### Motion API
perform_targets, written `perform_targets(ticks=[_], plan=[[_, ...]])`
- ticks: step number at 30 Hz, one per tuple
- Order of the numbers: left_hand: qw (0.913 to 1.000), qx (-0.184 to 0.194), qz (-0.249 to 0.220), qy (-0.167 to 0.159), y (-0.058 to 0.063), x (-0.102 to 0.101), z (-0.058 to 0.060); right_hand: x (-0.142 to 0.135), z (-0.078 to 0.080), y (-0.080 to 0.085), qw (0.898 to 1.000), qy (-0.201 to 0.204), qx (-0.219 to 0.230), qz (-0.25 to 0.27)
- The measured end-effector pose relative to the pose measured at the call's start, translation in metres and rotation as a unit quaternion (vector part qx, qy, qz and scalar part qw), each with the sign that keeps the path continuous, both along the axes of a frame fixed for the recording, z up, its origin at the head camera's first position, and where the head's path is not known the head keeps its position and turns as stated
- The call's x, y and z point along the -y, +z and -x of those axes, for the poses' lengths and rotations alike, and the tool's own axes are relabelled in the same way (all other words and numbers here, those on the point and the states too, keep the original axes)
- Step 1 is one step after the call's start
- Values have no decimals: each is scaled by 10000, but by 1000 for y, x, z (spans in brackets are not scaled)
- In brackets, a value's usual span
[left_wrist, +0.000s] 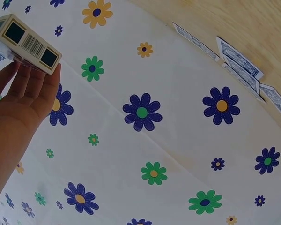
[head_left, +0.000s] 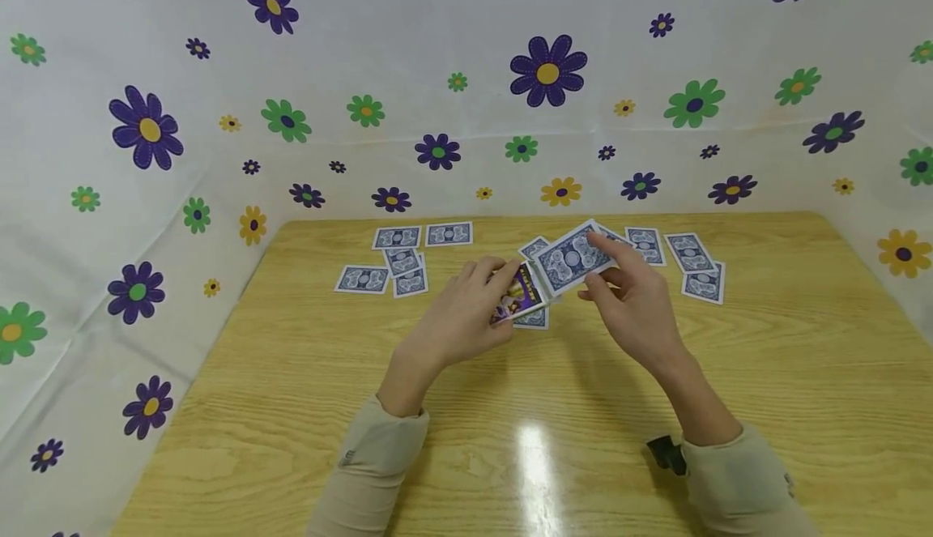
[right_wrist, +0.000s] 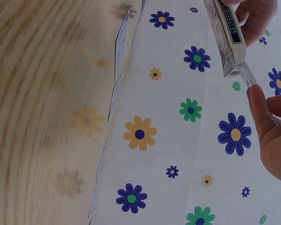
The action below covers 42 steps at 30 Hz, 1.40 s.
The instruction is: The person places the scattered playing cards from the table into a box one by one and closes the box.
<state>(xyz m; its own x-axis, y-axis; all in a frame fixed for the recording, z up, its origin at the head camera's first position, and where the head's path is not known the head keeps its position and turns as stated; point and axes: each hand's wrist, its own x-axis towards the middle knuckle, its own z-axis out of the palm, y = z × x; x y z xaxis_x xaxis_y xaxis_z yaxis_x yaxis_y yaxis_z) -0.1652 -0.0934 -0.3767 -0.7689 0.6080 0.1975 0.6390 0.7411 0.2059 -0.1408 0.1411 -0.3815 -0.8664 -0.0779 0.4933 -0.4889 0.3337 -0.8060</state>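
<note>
My left hand (head_left: 461, 310) grips a card box (head_left: 521, 294) with a purple and yellow front. Its barcode end shows in the left wrist view, with the fingers along the underside. My right hand (head_left: 643, 310) pinches a blue-backed playing card (head_left: 572, 258) between index finger and thumb. That card lies right at the box's open end, tilted up to the right; whether others lie beneath it cannot be told. In the right wrist view, a thin edge spans from the box (right_wrist: 228, 40) to the right fingertips.
Several blue-backed cards (head_left: 397, 237) lie face down at the back left of the wooden table (head_left: 291, 407), and more (head_left: 688, 253) at the back right. Another card (head_left: 534, 319) shows partly under the box. A flowered cloth (head_left: 466, 108) stands behind. A black object (head_left: 666, 454) sits by the right cuff.
</note>
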Motion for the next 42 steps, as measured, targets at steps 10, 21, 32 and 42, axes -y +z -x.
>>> perform_targets(ticks=[10,21,32,42], plan=[[10000,-73,-4,-23,1,1,1,0,0,0,9999,59,118,-27],[9999,-99,16,-56,1,-1,0,2,-3,-3,9999,78,71,43],[9999,-110,-89,-71,0,-1,-1,5,-4,-7,9999,73,108,-87],[9999,-135,-43,-54,0,-1,-1,6,-5,-6,9987,183,403,254]])
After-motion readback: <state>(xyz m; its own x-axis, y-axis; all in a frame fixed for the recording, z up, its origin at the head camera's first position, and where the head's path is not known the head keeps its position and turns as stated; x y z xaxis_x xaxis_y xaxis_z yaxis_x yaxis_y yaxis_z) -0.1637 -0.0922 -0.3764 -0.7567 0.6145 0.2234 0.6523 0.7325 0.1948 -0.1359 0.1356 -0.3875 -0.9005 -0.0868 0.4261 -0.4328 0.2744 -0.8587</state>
